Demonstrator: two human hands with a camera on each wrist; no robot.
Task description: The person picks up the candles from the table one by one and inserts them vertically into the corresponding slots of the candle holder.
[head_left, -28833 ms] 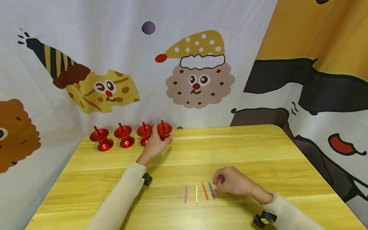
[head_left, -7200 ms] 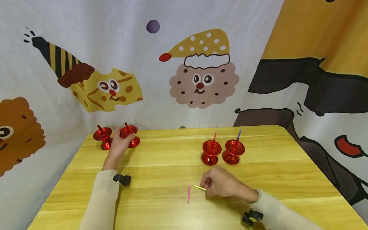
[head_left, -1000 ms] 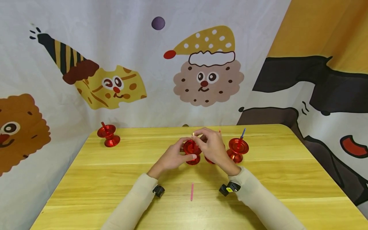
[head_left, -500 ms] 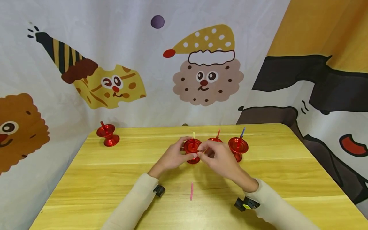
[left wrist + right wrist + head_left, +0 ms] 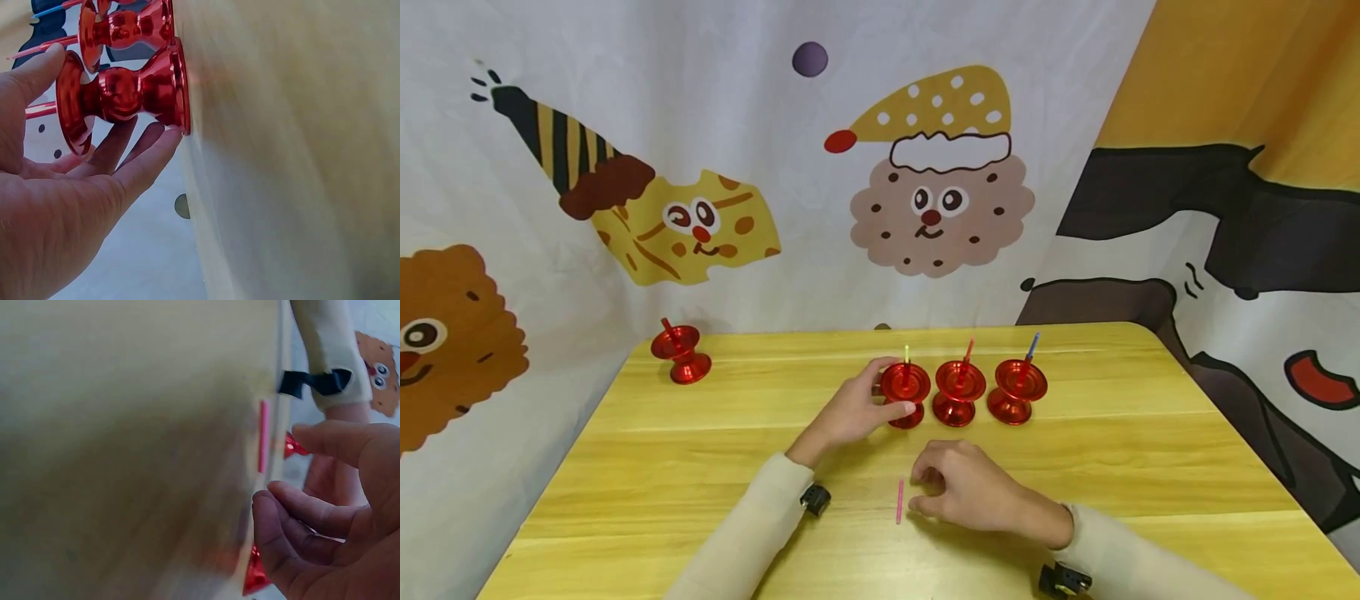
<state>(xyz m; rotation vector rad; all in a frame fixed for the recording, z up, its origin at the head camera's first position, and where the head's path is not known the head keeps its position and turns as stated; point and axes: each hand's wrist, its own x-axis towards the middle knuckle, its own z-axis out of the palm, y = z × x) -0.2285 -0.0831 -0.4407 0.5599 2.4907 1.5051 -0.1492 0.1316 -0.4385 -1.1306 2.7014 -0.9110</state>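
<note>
Both hands busy: left hand [image 5: 850,412] cups holder [image 5: 905,392] (red).

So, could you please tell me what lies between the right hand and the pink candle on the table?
Nothing: in the head view only bare table separates the right hand from the pink candle.
</note>
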